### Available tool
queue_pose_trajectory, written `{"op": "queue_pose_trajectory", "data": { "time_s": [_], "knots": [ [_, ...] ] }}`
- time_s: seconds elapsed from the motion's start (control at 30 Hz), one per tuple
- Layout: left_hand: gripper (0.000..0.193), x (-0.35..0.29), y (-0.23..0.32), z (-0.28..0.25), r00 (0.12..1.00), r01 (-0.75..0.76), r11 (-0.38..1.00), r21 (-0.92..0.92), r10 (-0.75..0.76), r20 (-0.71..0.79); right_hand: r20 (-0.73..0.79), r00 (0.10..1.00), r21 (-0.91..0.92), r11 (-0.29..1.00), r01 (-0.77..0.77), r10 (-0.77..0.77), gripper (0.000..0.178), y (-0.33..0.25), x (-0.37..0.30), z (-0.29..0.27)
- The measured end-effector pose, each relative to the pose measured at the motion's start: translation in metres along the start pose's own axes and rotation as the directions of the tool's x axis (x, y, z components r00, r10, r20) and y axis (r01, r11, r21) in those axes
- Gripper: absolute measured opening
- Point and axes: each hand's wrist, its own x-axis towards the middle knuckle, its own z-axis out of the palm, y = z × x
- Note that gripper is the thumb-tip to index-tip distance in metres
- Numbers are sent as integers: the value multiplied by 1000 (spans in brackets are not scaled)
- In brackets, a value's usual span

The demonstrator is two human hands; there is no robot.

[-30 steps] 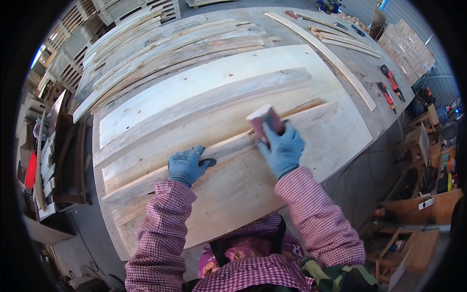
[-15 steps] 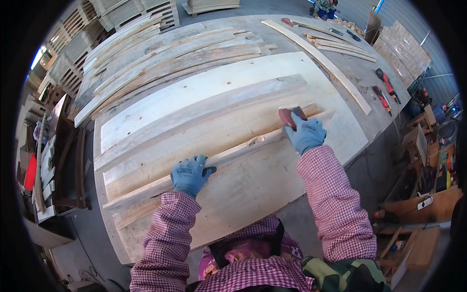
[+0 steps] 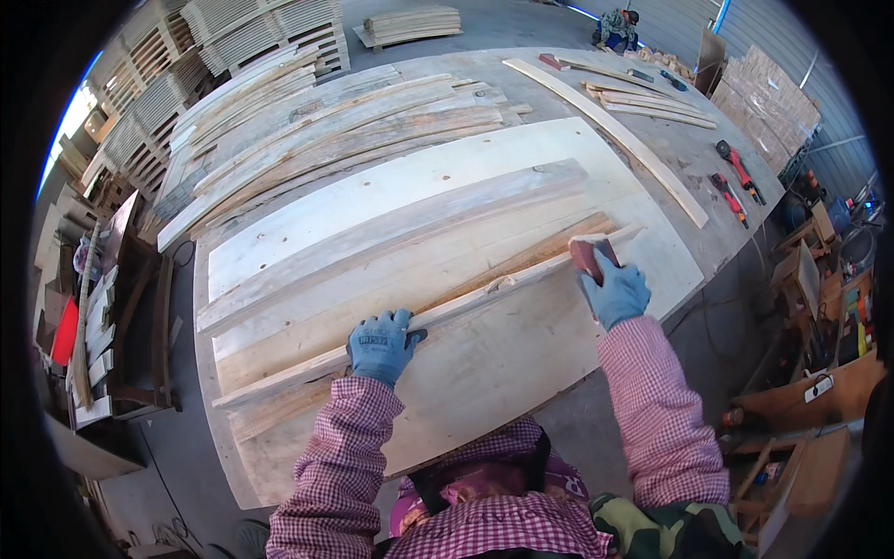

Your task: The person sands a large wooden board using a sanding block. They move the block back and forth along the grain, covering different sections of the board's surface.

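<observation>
My left hand (image 3: 382, 347), in a blue work glove, grips a narrow wooden board (image 3: 466, 305) left of its middle, fingers over its far side. My right hand (image 3: 616, 293), gloved alike, holds a reddish-brown sanding block (image 3: 590, 257) at the near edge of that board, close to its right end. The board lies slanting across a wide pale panel (image 3: 521, 363). A browner plank (image 3: 549, 244) shows from beneath it, and a greyish plank (image 3: 391, 240) lies farther back on the panel.
Long boards (image 3: 354, 130) cover the table's far left. A long strip (image 3: 615, 144), thin slats (image 3: 652, 104) and two red-and-black power tools (image 3: 736, 168) lie at the right. Pallet stacks (image 3: 270, 33) stand behind. Another person (image 3: 616, 30) crouches at the far right.
My right hand and the sanding block have moved right and nearer to me, along the board's right end. My left hand keeps its hold on the board. The whole view has shifted slightly.
</observation>
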Motion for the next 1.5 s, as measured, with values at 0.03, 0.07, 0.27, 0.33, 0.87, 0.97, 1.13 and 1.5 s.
{"op": "queue_pose_trajectory", "data": {
  "time_s": [0.03, 0.07, 0.27, 0.33, 0.87, 0.97, 1.13, 1.5],
  "knots": [
    [44, 0, 0, 2, 1000, -2, 1000, 1, 2, 1, 12, 999, 74, 996, -52, 51, 61, 10, -7, 13],
    [45, 1, 1, 1, 1000, -7, 1000, 1, 7, -2, 25, 994, 149, 983, -106, 103, 63, 18, -15, 24],
    [57, -4, 13, -22, 988, 44, 999, 22, -47, 148, 90, 993, -34, 996, -79, 82, 63, 34, -59, 70],
    [58, -9, 9, -18, 991, -50, 999, 19, 47, 126, 89, 992, -27, 996, -90, 92, 63, 30, -55, 75],
    [75, -1, -13, -57, 956, -244, 967, 66, 229, 181, 55, 995, 94, 992, -88, 83, 67, 30, -59, 82],
    [72, 18, -16, -89, 985, -160, 978, 135, 149, 86, 43, 992, 79, 989, -124, 121, 69, 39, -55, 89],
    [83, 60, -74, -83, 995, -51, 997, 53, 55, -85, 24, 996, 118, 989, -88, 86, 68, 33, -58, 93],
    [95, 136, -108, -55, 988, 17, 1000, -20, -19, -150, 45, 993, 144, 982, -119, 113, 66, 30, -61, 87]
  ]
}}
